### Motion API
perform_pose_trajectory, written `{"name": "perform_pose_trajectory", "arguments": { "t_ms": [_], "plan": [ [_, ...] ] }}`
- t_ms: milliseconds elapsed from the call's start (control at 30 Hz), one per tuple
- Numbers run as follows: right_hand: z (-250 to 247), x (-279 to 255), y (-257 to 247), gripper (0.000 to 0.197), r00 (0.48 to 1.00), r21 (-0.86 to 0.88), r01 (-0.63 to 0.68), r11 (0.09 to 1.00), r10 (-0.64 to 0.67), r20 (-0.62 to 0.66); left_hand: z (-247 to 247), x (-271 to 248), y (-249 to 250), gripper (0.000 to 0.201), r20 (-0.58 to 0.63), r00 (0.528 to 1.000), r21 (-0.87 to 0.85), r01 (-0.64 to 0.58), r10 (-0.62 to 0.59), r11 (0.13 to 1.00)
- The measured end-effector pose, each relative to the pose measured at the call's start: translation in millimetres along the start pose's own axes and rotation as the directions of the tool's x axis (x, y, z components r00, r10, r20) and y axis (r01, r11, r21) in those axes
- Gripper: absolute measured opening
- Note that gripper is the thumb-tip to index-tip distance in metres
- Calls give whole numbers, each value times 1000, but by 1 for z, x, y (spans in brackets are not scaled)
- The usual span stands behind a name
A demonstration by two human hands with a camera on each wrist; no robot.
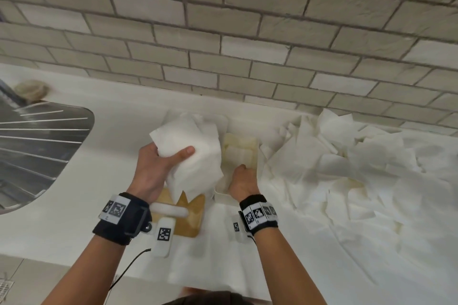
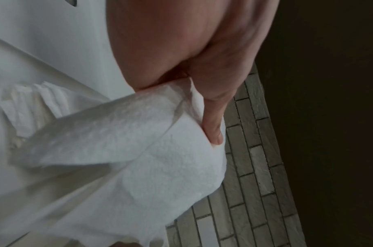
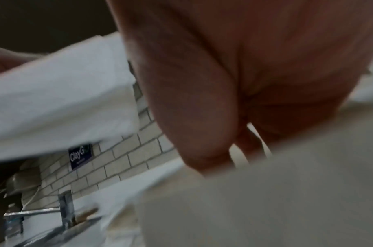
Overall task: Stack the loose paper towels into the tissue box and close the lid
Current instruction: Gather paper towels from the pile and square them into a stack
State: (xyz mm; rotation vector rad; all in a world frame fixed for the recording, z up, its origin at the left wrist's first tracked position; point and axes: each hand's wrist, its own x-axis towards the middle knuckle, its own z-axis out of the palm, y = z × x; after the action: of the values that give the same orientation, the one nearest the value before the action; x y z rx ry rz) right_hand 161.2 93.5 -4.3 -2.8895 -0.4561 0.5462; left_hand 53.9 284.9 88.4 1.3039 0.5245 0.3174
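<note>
My left hand (image 1: 171, 155) grips a thick stack of white paper towels (image 1: 195, 156), thumb on top, and holds it above the counter just left of the tissue box. The left wrist view shows that thumb (image 2: 215, 127) pressing into the stack (image 2: 128, 158). The white tissue box (image 1: 220, 193) stands open, with a cream inside. My right hand (image 1: 243, 176) has its fingers curled down over the box's near wall (image 3: 266, 200). The bamboo lid (image 1: 190, 218) lies flat on the counter under the stack.
Many loose paper towels (image 1: 347, 168) cover the white counter to the right of the box. A steel sink (image 1: 37, 146) lies at the left, and its tap (image 3: 65, 208) shows in the right wrist view. A brick wall (image 1: 223, 32) runs right behind the counter.
</note>
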Motion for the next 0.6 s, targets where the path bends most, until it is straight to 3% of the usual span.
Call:
{"name": "perform_pose_trajectory", "arguments": {
  "t_ms": [67,133,200,233,267,433,600],
  "plan": [
    [-17,-12,3,32,993,172,46,984,-27,-115,4,1,0,52,10,1000,12,-4,4,1000],
    [-39,-29,6,28,956,502,188,844,-41,-290,8,3,-1,58,23,1000,8,5,-5,1000],
    [-62,-52,1,31,946,814,312,490,-85,-312,15,5,-3,63,41,999,2,17,-18,1000],
    [-70,-60,-2,30,958,904,286,318,-113,-263,20,6,-3,64,52,998,-4,25,-25,1000],
    [-74,-64,-4,28,965,940,254,226,-131,-229,26,6,-3,65,66,997,-12,33,-32,999],
    [-73,-66,8,22,975,970,224,99,-27,-223,46,9,-5,43,109,994,-24,19,-17,1000],
    [-79,-65,31,18,957,951,284,122,24,-289,43,13,-13,38,73,997,7,-2,2,1000]
  ]
}}
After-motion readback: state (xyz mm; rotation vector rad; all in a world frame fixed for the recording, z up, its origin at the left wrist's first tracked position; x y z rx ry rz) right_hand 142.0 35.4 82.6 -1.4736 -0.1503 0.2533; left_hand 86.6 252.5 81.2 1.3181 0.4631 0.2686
